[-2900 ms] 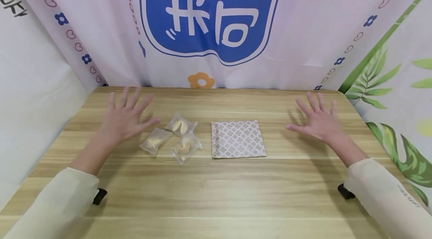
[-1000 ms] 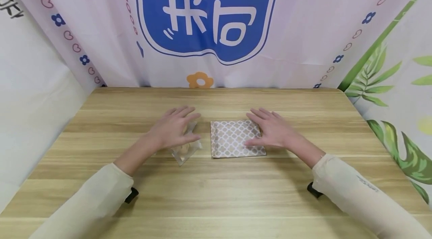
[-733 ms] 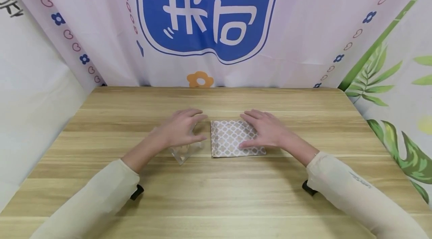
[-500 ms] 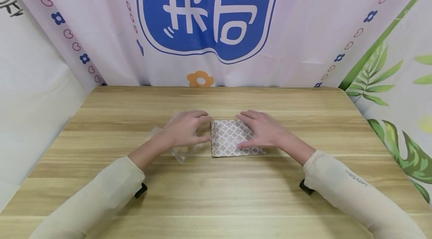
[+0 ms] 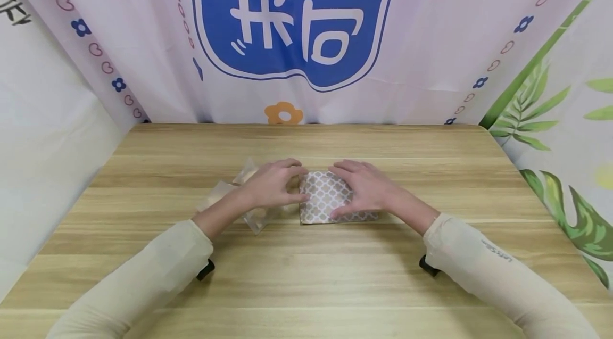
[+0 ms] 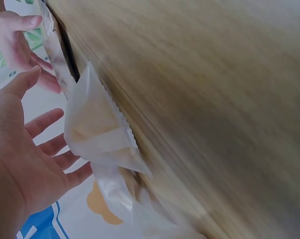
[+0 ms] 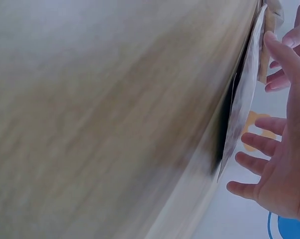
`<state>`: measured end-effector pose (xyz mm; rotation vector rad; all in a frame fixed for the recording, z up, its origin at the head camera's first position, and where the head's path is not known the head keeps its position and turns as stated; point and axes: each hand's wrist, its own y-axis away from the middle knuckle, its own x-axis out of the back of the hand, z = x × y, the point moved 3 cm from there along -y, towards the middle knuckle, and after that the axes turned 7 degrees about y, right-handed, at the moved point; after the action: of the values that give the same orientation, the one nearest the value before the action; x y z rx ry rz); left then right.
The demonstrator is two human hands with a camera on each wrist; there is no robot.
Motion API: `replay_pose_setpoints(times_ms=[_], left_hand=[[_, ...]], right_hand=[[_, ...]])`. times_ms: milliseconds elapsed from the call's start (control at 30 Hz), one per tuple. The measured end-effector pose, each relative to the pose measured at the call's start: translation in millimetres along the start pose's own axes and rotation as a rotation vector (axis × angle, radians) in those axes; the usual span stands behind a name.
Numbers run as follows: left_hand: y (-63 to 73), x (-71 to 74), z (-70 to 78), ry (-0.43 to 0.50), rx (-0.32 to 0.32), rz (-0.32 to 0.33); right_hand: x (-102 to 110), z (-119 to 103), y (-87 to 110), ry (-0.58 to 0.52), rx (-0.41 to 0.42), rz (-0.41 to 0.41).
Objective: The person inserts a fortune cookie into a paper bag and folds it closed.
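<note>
A flat paper bag [image 5: 325, 198] with a white and tan lattice print lies on the wooden table. My left hand [image 5: 272, 184] reaches over its left edge, fingers bent a little and thumb apart. Over the bag's right half hovers my right hand [image 5: 366, 188], its fingers spread; in the right wrist view a gap shows between these fingers [image 7: 251, 144] and the bag [image 7: 243, 99]. Three clear-wrapped fortune cookies sit left of the bag, partly hidden under my left hand and forearm; one wrapper [image 6: 97, 124] shows close beside the left fingers. Neither hand grips anything.
The wooden table [image 5: 306, 275] extends on all sides of the bag and cookies. A printed curtain [image 5: 431, 35] with a blue badge hangs along the table's back edge. Light cloths hang at the left and right.
Both hands have come inward from the table's sides, the left passing over the cookies to the bag's left edge, the right over the bag. The bag and cookies have stayed put.
</note>
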<state>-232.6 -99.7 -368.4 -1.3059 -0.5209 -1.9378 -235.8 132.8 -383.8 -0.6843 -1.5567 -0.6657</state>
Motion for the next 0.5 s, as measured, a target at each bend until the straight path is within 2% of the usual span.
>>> replay_pose_setpoints(times_ms=[267, 500], left_hand=[[-4.3, -3.7, 2.3, 0.019, 0.029, -0.034], [-7.6, -5.6, 3.2, -0.008, 0.037, -0.054]], right_hand=[[-2.5, -4.3, -2.9, 0.015, 0.011, -0.048], [-5.2, -6.7, -4.2, 0.02, 0.023, -0.071]])
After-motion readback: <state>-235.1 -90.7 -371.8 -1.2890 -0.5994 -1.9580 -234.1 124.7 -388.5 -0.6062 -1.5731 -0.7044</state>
